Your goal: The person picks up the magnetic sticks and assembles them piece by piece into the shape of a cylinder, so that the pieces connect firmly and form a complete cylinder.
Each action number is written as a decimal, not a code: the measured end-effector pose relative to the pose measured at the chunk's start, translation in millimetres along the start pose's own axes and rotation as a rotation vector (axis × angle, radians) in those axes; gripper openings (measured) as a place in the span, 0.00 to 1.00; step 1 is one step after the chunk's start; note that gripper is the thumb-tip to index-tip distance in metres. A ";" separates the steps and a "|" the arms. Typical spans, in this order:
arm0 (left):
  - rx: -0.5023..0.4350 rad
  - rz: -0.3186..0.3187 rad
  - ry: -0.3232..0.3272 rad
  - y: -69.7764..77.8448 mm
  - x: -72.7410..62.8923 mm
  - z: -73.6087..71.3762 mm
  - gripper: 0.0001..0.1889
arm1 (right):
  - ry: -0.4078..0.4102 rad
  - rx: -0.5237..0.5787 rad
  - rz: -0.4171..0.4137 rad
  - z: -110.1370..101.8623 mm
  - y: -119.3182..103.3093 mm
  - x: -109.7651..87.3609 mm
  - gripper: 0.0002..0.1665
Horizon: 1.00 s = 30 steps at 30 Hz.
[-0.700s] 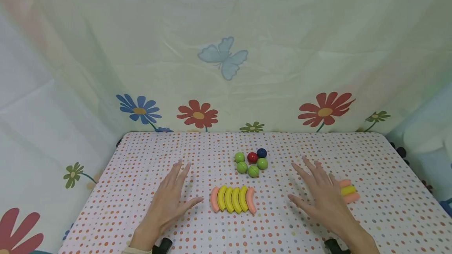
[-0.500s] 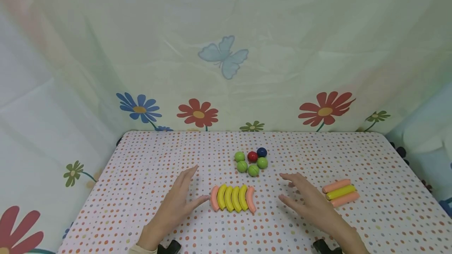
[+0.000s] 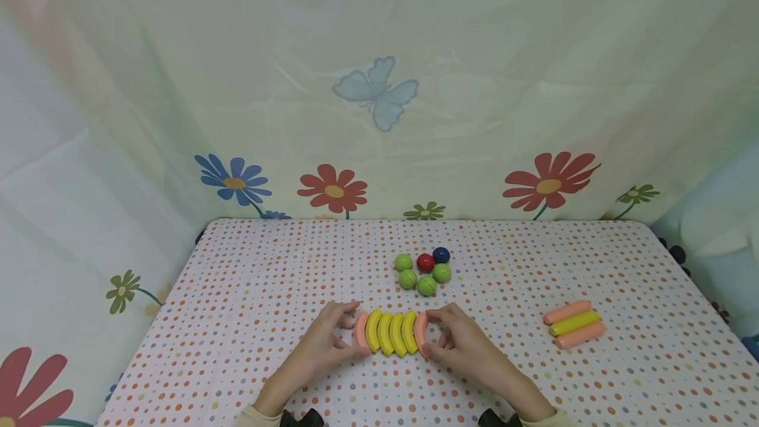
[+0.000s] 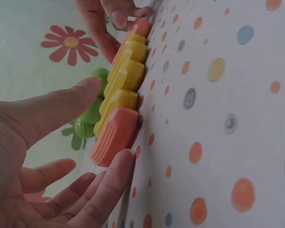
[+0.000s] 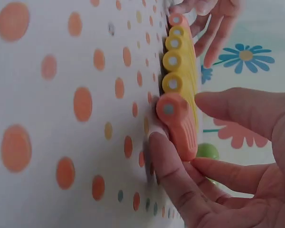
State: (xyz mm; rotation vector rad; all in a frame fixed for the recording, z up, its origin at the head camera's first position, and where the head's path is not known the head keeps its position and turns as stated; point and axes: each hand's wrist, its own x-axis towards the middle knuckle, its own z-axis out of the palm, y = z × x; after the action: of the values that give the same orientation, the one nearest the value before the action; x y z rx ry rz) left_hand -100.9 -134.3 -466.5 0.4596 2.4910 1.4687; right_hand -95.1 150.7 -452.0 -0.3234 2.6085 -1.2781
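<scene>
A row of short, thick curved toy rods lies across the table's near middle. Several yellow rods [image 3: 396, 333] sit side by side, with a left salmon-pink rod [image 3: 360, 330] and a right salmon-pink rod [image 3: 421, 330] at the ends. Pale round discs show in the rods' end faces in the right wrist view. My left hand [image 3: 326, 338] spans the left pink rod, one fingertip [image 4: 123, 159] right at its side and the thumb apart. At the other end, my right hand [image 3: 465, 341] brackets the right pink rod [image 5: 180, 128], fingertips at its outer side, thumb close above.
Behind the row, several green balls [image 3: 427, 285], a red ball [image 3: 425, 262] and a dark blue ball [image 3: 441, 255] stand in a cluster. To the right lie two straight pink rods [image 3: 581, 335] beside a straight yellow rod [image 3: 574, 323]. A printed cloth hangs behind the dotted table [image 3: 267, 269].
Both hands have come inward from either side, fingers drawing in from spread, and now meet the two ends of the row. The three straight rods at right are uncovered. The balls have stayed put.
</scene>
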 end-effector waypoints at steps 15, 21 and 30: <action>0.045 0.003 -0.006 -0.9 3.5 -2.0 0.35 | 0.090 0.050 0.046 15.3 -8.9 7.0 0.37; 0.103 0.001 0.028 -5.4 -0.5 -15.2 0.35 | 0.048 0.084 -0.014 24.3 -14.1 13.1 0.38; 0.110 -0.072 0.077 -15.4 -6.2 -41.8 0.35 | 0.038 0.105 -0.062 45.9 -26.9 30.2 0.37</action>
State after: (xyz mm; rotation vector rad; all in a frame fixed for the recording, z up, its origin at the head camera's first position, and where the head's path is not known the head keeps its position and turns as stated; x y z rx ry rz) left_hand -111.7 -177.5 -459.8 0.3342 2.6293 1.3530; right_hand -107.9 91.5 -461.1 -0.3676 2.5691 -1.4501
